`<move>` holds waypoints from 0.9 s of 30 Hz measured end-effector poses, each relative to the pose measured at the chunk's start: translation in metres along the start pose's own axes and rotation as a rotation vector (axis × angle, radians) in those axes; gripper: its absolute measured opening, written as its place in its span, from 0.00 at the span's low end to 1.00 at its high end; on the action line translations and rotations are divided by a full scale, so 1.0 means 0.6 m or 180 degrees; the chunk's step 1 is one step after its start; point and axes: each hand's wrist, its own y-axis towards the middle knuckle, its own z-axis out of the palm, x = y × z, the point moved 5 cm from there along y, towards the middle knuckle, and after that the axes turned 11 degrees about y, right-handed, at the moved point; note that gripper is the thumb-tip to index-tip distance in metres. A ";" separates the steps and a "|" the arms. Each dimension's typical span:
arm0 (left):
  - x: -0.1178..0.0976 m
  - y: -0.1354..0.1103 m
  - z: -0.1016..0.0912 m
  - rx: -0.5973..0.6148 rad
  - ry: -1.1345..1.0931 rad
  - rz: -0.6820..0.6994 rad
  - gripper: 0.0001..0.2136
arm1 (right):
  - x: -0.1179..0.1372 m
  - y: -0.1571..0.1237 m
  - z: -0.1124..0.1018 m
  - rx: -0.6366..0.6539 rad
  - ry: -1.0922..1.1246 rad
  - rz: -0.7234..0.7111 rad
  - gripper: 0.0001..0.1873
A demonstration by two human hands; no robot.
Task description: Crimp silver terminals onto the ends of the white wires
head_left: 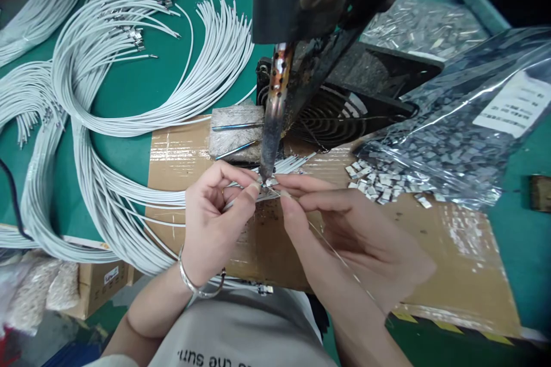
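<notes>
My left hand (pixel 219 218) is closed in a pinch on the end of a white cable, just left of the soldering iron tip. My right hand (pixel 348 235) pinches a thin strand of solder wire (pixel 333 252), which trails down across the palm to the wrist. A small silvery connector (pixel 271 182) sits at the right fingertips, right under the tip; which fingers bear it I cannot tell. The soldering iron (pixel 278 92) points down from a dark mount between both hands. Behind the fingers lie several white cables (pixel 297 165) on the cardboard (pixel 267 252).
Bundles of white cables (pixel 142 120) spread over the green table at left. A grey block (pixel 232 117) with two metal rods stands by the iron, a black fan (pixel 340 112) behind it. Loose connectors (pixel 379 183) spill from a plastic bag (pixel 456 137) at right.
</notes>
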 end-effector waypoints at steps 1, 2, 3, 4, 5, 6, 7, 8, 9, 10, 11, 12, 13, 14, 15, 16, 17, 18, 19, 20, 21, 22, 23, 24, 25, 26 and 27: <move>0.000 0.000 0.000 0.0002 -0.0002 0.0007 0.07 | 0.000 0.000 0.000 0.0003 0.0005 0.0009 0.10; 0.000 0.001 0.001 0.0004 -0.0001 0.0009 0.07 | 0.000 0.000 0.000 0.0006 0.0017 0.0016 0.10; -0.001 0.002 0.001 0.0003 0.0001 0.0006 0.07 | 0.000 -0.001 0.000 0.0002 0.0031 0.0020 0.10; 0.000 0.002 0.001 0.0000 0.0004 -0.0004 0.07 | 0.000 -0.001 0.000 -0.0001 0.0046 0.0019 0.10; 0.000 0.003 0.002 -0.0008 0.0006 -0.0011 0.07 | 0.000 -0.001 0.000 0.0000 0.0056 0.0012 0.10; 0.000 0.003 0.002 -0.0020 0.0010 -0.0023 0.07 | 0.000 -0.001 0.000 0.0008 0.0069 0.0006 0.11; 0.000 0.003 0.002 -0.0032 0.0020 -0.0033 0.07 | 0.000 -0.001 0.001 0.0018 0.0078 0.0002 0.11; 0.001 0.003 0.001 -0.0044 0.0032 -0.0038 0.07 | 0.000 -0.001 0.001 0.0029 0.0077 -0.0003 0.11; 0.001 0.003 0.001 -0.0051 0.0048 -0.0040 0.07 | 0.000 0.000 0.002 0.0033 0.0074 -0.0007 0.11; 0.002 0.003 0.002 -0.0050 0.0062 -0.0038 0.06 | 0.000 0.000 0.002 0.0032 0.0070 -0.0014 0.11; 0.002 0.003 0.002 -0.0048 0.0071 -0.0030 0.06 | 0.000 0.000 0.002 0.0026 0.0066 -0.0018 0.11; 0.002 0.002 0.002 -0.0046 0.0076 -0.0026 0.06 | 0.001 0.000 0.002 0.0021 0.0064 -0.0026 0.12; 0.002 0.002 0.001 -0.0046 0.0075 -0.0026 0.06 | 0.001 0.000 0.002 0.0015 0.0062 -0.0037 0.12; 0.002 0.002 0.001 -0.0046 0.0071 -0.0033 0.06 | 0.002 0.000 0.002 0.0012 0.0066 -0.0051 0.12; 0.002 0.002 0.001 -0.0045 0.0066 -0.0043 0.06 | 0.002 0.000 0.002 0.0012 0.0071 -0.0058 0.12; 0.002 0.002 0.001 -0.0047 0.0061 -0.0054 0.06 | 0.002 0.000 0.002 0.0014 0.0061 -0.0049 0.12; 0.001 0.002 0.001 -0.0045 0.0059 -0.0064 0.06 | 0.002 0.000 0.001 0.0012 0.0041 -0.0026 0.11; 0.001 0.002 0.001 -0.0043 0.0060 -0.0069 0.06 | 0.001 0.000 0.001 0.0013 0.0017 0.0003 0.11; 0.001 0.002 0.001 -0.0041 0.0065 -0.0070 0.06 | 0.000 -0.001 0.001 0.0008 -0.0008 0.0029 0.11; 0.001 0.002 0.001 -0.0040 0.0073 -0.0069 0.06 | 0.000 -0.001 0.000 0.0002 -0.0028 0.0040 0.11; 0.001 0.003 0.001 -0.0041 0.0080 -0.0066 0.06 | 0.000 -0.001 0.000 0.0003 -0.0040 0.0029 0.11; 0.001 0.003 0.001 -0.0037 0.0084 -0.0059 0.06 | 0.000 -0.001 0.000 0.0003 -0.0039 -0.0002 0.11; 0.002 0.003 0.002 -0.0030 0.0083 -0.0051 0.07 | 0.000 -0.001 -0.001 0.0004 -0.0023 -0.0031 0.11; 0.003 0.003 0.002 -0.0022 0.0076 -0.0045 0.07 | 0.000 0.000 -0.001 0.0006 -0.0008 -0.0049 0.11; 0.003 0.003 0.003 -0.0013 0.0064 -0.0045 0.07 | 0.000 0.000 -0.001 0.0012 -0.0003 -0.0047 0.11; 0.004 0.003 0.003 -0.0006 0.0052 -0.0054 0.07 | -0.001 0.000 -0.001 0.0017 -0.0006 -0.0043 0.11; 0.005 0.003 0.003 -0.0003 0.0039 -0.0071 0.07 | -0.001 0.000 -0.001 0.0016 -0.0023 -0.0029 0.11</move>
